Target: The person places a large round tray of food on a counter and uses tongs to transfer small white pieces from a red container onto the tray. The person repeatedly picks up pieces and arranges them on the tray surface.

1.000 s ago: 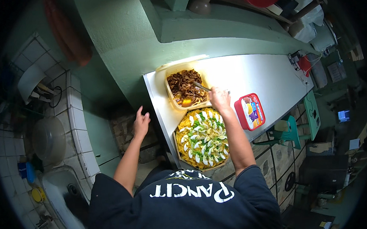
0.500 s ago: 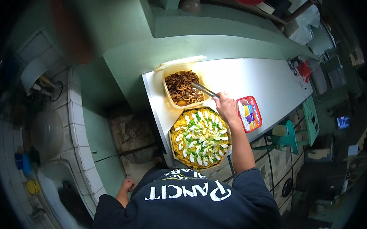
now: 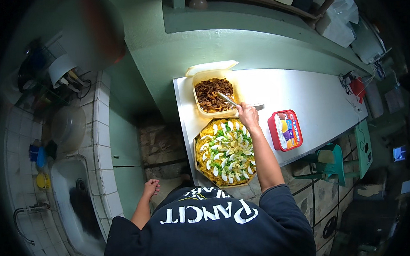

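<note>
My right hand (image 3: 248, 115) grips metal tongs (image 3: 227, 99) from above. Their tips reach into dark brown cooked strips (image 3: 213, 91), exact kind unclear, in a cream plastic container (image 3: 203, 112) with its lid (image 3: 212, 67) standing by the wall. Just nearer to me sits an octagonal tray (image 3: 196, 158) of yellow noodles (image 3: 206, 169), topped with white egg wedges and chopped greens; my right forearm passes over its right edge. Low at my left side hangs my left hand (image 3: 151, 187), fingers loosely curled and nothing visible in them.
On the white table (image 3: 314, 94) to the right stands a red-rimmed plastic tub (image 3: 286, 130). Cables and a red item (image 3: 358, 88) lie at its far right end. A green chair (image 3: 329, 161) is beside the table. Left is a tiled counter with a sink (image 3: 78, 195).
The view has shifted, so the table appears farther right. My right hand has moved closer to the container, and the tongs' tips sit farther left among the strips. My left hand has risen slightly.
</note>
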The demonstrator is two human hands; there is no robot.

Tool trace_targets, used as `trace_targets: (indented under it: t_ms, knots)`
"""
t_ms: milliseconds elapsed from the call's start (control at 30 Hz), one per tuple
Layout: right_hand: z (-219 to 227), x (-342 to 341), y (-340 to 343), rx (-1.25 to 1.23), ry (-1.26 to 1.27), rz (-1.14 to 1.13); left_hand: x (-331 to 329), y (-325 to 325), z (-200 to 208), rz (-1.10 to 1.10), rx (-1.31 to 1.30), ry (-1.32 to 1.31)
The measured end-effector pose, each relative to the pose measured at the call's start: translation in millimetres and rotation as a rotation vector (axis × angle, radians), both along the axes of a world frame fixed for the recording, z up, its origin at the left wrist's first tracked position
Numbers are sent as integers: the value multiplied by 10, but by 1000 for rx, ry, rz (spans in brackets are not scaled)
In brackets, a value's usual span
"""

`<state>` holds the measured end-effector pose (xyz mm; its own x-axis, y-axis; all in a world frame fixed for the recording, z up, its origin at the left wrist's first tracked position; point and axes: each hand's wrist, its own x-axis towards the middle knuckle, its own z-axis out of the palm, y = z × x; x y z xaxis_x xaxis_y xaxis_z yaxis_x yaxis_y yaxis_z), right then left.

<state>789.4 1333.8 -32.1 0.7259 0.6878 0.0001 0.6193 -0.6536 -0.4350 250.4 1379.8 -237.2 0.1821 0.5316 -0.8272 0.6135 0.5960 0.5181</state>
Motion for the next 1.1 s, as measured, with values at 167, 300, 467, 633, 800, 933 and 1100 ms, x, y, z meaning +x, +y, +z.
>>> trace_targets:
  t_ms: [167,300,467,633,800,933,1100]
  knots:
    - [166,-12,-469,250,68,0,-242,-316,-69,30,-70,90]
    - [188,-49,-1192,395,166,69,-496,-559,-263,-1,-96,153]
    - [-103,-252,-1855,304,294,-79,-513,-614,-390,-60,-100,200]
    - [-372,-332,-1872,249,151,-57,-12,-392,-325,-63,-69,123]
    - [-332,-312,-1857,236,44,-47,389,-220,-171,-94,-28,12]
    - [-124,-68,-1683,396,2,-46,336,-184,-149,-86,-49,25]
    - [-55,364,-766,368,-208,49,-23,-266,-245,-40,-122,139]
